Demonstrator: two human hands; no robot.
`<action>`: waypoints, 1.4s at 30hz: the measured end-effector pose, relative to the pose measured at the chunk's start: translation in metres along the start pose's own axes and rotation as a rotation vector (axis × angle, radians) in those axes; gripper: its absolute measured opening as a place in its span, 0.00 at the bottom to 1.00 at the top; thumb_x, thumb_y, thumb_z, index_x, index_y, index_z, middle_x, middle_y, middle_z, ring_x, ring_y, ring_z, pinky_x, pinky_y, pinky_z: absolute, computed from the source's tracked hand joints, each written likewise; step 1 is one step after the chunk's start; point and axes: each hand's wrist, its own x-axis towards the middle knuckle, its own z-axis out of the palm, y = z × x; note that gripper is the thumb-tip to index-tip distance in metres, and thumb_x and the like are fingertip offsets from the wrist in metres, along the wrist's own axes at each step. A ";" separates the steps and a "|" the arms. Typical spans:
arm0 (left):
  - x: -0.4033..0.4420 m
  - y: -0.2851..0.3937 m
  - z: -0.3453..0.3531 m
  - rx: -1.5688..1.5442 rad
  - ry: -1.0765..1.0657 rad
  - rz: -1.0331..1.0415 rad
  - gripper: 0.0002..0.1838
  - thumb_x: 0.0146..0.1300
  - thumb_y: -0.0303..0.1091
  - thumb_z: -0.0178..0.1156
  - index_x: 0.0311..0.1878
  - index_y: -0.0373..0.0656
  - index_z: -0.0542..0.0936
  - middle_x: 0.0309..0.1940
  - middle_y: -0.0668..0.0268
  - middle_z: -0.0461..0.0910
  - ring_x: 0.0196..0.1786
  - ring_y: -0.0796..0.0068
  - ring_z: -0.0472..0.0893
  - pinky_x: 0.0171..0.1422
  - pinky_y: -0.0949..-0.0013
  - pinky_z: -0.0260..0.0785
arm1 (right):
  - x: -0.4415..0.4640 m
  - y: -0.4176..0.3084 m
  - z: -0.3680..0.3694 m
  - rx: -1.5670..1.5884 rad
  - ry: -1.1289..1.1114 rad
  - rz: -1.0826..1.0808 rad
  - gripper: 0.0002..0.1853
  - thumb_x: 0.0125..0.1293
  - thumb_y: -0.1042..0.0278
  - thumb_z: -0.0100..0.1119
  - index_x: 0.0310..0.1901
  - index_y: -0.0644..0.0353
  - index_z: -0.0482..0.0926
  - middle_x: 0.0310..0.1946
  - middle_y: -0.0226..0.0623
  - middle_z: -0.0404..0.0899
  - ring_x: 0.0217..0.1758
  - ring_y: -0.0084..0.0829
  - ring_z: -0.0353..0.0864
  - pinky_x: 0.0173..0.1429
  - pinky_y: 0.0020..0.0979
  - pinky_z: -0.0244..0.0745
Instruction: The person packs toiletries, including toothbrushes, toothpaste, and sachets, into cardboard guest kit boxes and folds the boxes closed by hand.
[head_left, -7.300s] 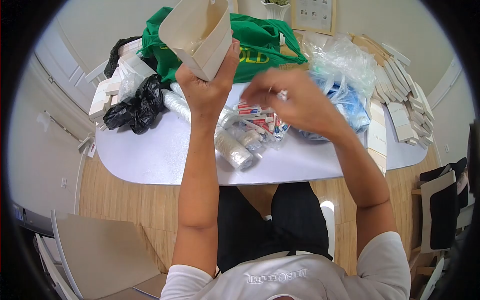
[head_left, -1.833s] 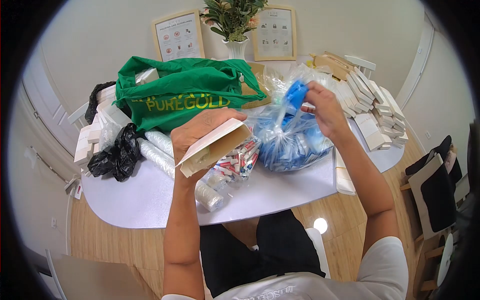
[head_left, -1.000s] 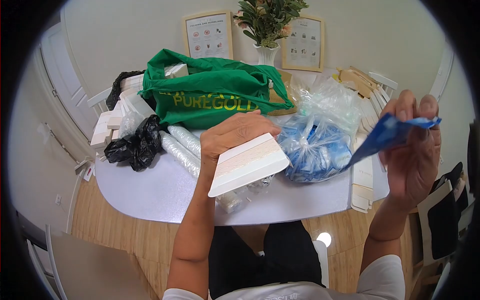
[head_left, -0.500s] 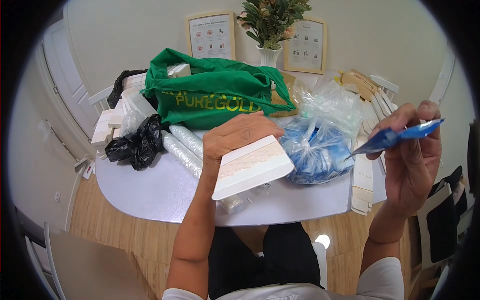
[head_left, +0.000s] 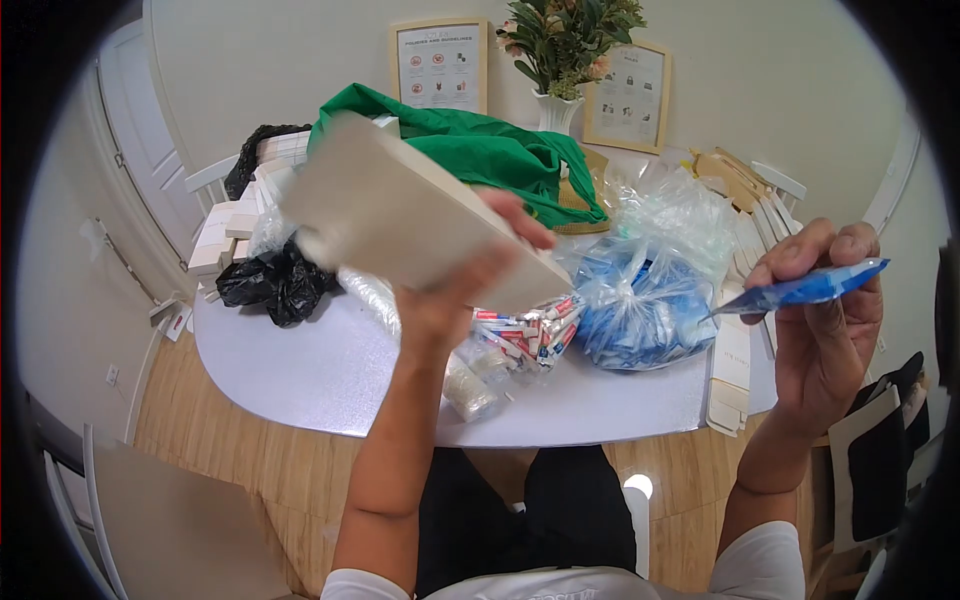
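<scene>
My left hand (head_left: 455, 290) grips a slim cream-coloured carton (head_left: 390, 215), tilted in the air before the green bag and blurred by motion at its far end. Between the thumb and fingers of my right hand (head_left: 825, 310) is a small flat blue sachet (head_left: 815, 290), held up at the right, over the table's edge. Below the carton lies a pile of small toothpaste tubes (head_left: 535, 335) with red, white and blue print. Right of it sits a clear plastic bag (head_left: 640, 310) full of blue packets.
A green cloth bag (head_left: 450, 130) stands at the back of the white table (head_left: 290, 380). Black plastic (head_left: 275, 285) and clear rolled packs (head_left: 470, 390) lie nearby. Flattened cartons (head_left: 732, 380) line the right side. Behind are a flower vase (head_left: 558, 110) and framed notices (head_left: 440, 65).
My left hand has turned the carton over, swinging it up and left, so its plain broad side shows. The toothpaste tubes have come into view. My right hand keeps the blue sachet, slightly tilted.
</scene>
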 end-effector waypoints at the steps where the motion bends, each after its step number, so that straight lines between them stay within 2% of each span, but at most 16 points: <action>1: 0.001 0.002 -0.002 -0.215 0.165 -0.083 0.19 0.60 0.36 0.60 0.51 0.35 0.72 0.34 0.59 0.79 0.35 0.63 0.82 0.43 0.62 0.77 | 0.000 0.002 -0.001 -0.004 0.002 -0.006 0.10 0.68 0.75 0.50 0.49 0.58 0.67 0.40 0.45 0.74 0.44 0.36 0.80 0.39 0.29 0.83; 4: 0.008 0.005 -0.018 -0.518 0.424 -0.423 0.25 0.61 0.43 0.57 0.55 0.35 0.68 0.32 0.58 0.76 0.33 0.63 0.82 0.43 0.53 0.80 | 0.000 0.007 -0.002 -0.035 0.069 0.046 0.09 0.69 0.74 0.50 0.50 0.60 0.69 0.40 0.44 0.75 0.42 0.31 0.80 0.39 0.27 0.81; 5: 0.008 0.002 -0.021 -0.606 0.275 -0.586 0.25 0.60 0.42 0.58 0.55 0.35 0.68 0.32 0.56 0.77 0.32 0.62 0.82 0.41 0.52 0.81 | 0.000 0.013 0.003 0.029 0.192 0.019 0.12 0.66 0.74 0.55 0.49 0.67 0.70 0.40 0.47 0.78 0.39 0.33 0.83 0.36 0.32 0.84; 8: -0.001 0.000 -0.001 -0.651 -0.104 -0.865 0.27 0.60 0.43 0.59 0.56 0.35 0.68 0.31 0.55 0.77 0.29 0.62 0.81 0.34 0.53 0.80 | 0.003 0.024 0.001 0.020 0.229 0.070 0.13 0.65 0.74 0.56 0.49 0.68 0.71 0.40 0.44 0.78 0.39 0.32 0.83 0.37 0.33 0.84; 10: 0.002 0.004 -0.006 -0.614 -0.069 -0.901 0.28 0.60 0.46 0.59 0.56 0.36 0.68 0.31 0.55 0.77 0.27 0.63 0.81 0.31 0.54 0.79 | 0.007 0.029 -0.002 0.042 0.247 0.089 0.14 0.65 0.74 0.57 0.50 0.68 0.72 0.41 0.43 0.78 0.39 0.31 0.83 0.39 0.33 0.84; 13: 0.008 0.002 -0.022 -0.564 0.147 -0.849 0.30 0.62 0.54 0.55 0.56 0.38 0.68 0.32 0.58 0.78 0.26 0.63 0.80 0.29 0.56 0.79 | 0.012 0.039 -0.008 0.062 0.318 0.098 0.14 0.65 0.74 0.56 0.51 0.69 0.71 0.43 0.44 0.79 0.40 0.30 0.83 0.42 0.32 0.84; 18: -0.006 0.007 -0.005 -0.297 -0.425 -0.773 0.34 0.47 0.36 0.71 0.57 0.33 0.70 0.38 0.56 0.79 0.35 0.70 0.79 0.39 0.66 0.74 | 0.015 0.045 -0.011 0.095 0.388 0.118 0.17 0.66 0.73 0.56 0.53 0.69 0.69 0.43 0.42 0.79 0.41 0.29 0.82 0.43 0.31 0.83; 20: -0.010 0.016 -0.004 -0.335 -0.436 -0.715 0.37 0.40 0.29 0.75 0.56 0.33 0.71 0.36 0.57 0.78 0.36 0.70 0.79 0.39 0.67 0.73 | 0.009 0.040 -0.011 0.150 0.406 0.101 0.16 0.66 0.74 0.55 0.54 0.68 0.69 0.42 0.42 0.79 0.38 0.29 0.83 0.38 0.30 0.83; 21: -0.010 0.018 -0.004 -0.328 -0.438 -0.725 0.37 0.40 0.29 0.75 0.56 0.33 0.71 0.36 0.57 0.78 0.36 0.70 0.79 0.39 0.67 0.73 | 0.004 0.035 -0.012 0.157 0.416 0.101 0.16 0.66 0.74 0.55 0.54 0.68 0.69 0.42 0.42 0.79 0.38 0.29 0.83 0.38 0.30 0.83; 23: -0.011 0.023 -0.004 -0.082 -0.590 -0.417 0.34 0.36 0.36 0.77 0.45 0.25 0.75 0.33 0.52 0.80 0.33 0.64 0.80 0.38 0.65 0.73 | -0.008 0.022 -0.014 0.337 0.226 0.111 0.15 0.66 0.75 0.54 0.53 0.67 0.69 0.40 0.43 0.79 0.35 0.28 0.83 0.30 0.29 0.82; 24: -0.010 0.028 -0.004 -0.072 -0.584 -0.429 0.34 0.36 0.36 0.77 0.45 0.25 0.75 0.33 0.52 0.80 0.33 0.64 0.80 0.38 0.65 0.73 | -0.013 0.017 -0.007 0.256 0.236 0.070 0.12 0.67 0.75 0.53 0.51 0.66 0.70 0.37 0.43 0.78 0.31 0.28 0.83 0.24 0.26 0.81; 26: 0.001 0.038 -0.004 0.283 -0.850 -0.261 0.21 0.43 0.31 0.73 0.39 0.29 0.79 0.30 0.54 0.81 0.31 0.64 0.80 0.36 0.66 0.72 | -0.020 0.005 -0.002 0.254 0.123 0.066 0.14 0.64 0.72 0.59 0.47 0.61 0.67 0.35 0.38 0.72 0.32 0.26 0.80 0.33 0.21 0.81; 27: 0.001 0.035 -0.001 0.283 -0.869 -0.163 0.20 0.43 0.30 0.73 0.42 0.37 0.81 0.37 0.61 0.82 0.38 0.66 0.80 0.44 0.67 0.72 | -0.024 0.001 -0.001 0.259 0.086 0.066 0.15 0.63 0.71 0.61 0.46 0.60 0.66 0.34 0.37 0.70 0.33 0.25 0.79 0.36 0.19 0.81; 32: -0.009 0.045 0.016 0.376 -0.850 -0.158 0.16 0.53 0.36 0.65 0.44 0.41 0.82 0.38 0.63 0.82 0.39 0.64 0.80 0.44 0.65 0.73 | -0.045 0.000 -0.010 0.280 0.062 -0.028 0.16 0.59 0.69 0.66 0.42 0.57 0.67 0.33 0.36 0.69 0.30 0.24 0.78 0.38 0.16 0.81; 40: -0.012 0.058 0.035 0.576 -0.832 -0.188 0.17 0.51 0.38 0.66 0.44 0.43 0.82 0.40 0.64 0.83 0.43 0.62 0.80 0.50 0.64 0.72 | -0.057 -0.011 -0.018 0.207 0.107 -0.071 0.16 0.59 0.66 0.67 0.41 0.55 0.67 0.32 0.34 0.69 0.28 0.23 0.77 0.37 0.16 0.80; 42: -0.013 0.057 0.036 0.642 -0.828 -0.165 0.19 0.49 0.38 0.67 0.45 0.44 0.82 0.41 0.66 0.83 0.44 0.62 0.80 0.52 0.63 0.71 | -0.054 -0.016 -0.027 0.174 -0.063 -0.079 0.17 0.57 0.67 0.69 0.41 0.54 0.67 0.32 0.33 0.69 0.28 0.24 0.77 0.37 0.15 0.80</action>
